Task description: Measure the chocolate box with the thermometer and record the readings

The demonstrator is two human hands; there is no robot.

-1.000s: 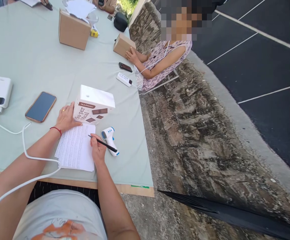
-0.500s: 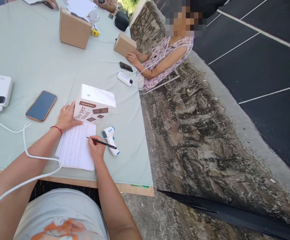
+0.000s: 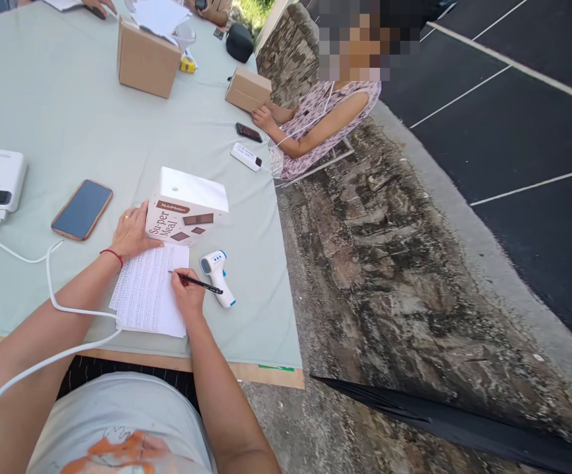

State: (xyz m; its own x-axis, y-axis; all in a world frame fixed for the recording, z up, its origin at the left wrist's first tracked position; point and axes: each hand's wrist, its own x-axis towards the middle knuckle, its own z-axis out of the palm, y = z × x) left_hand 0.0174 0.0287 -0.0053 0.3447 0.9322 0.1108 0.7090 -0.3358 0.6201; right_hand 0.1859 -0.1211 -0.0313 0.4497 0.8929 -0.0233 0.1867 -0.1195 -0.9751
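My right hand [image 3: 187, 291] is closed around a black pen [image 3: 197, 283], its tip on the right part of the top sheet of paper [image 3: 150, 296], which is covered in dense rows of writing. My left hand [image 3: 134, 232] lies with fingers stretched out beside the lower left side of a white "Super Meal" box [image 3: 194, 191], the thumb along the top edge of the paper. Part of that hand's fingers is hidden by the box. Just right of the pen lies a white and blue infrared thermometer [image 3: 219, 276].
On the left are a phone [image 3: 82, 209] and a white power bank [image 3: 0, 179] with a white cable [image 3: 76, 311] crossing my left forearm. Cardboard boxes [image 3: 147, 62] stand farther back. At the right edge a seated person [image 3: 325, 125] touches a smaller carton [image 3: 247, 90].
My right hand and the pen have shifted slightly left, and the pen's angle has changed a little. My left hand stays where it was. The seated person's head has moved slightly.
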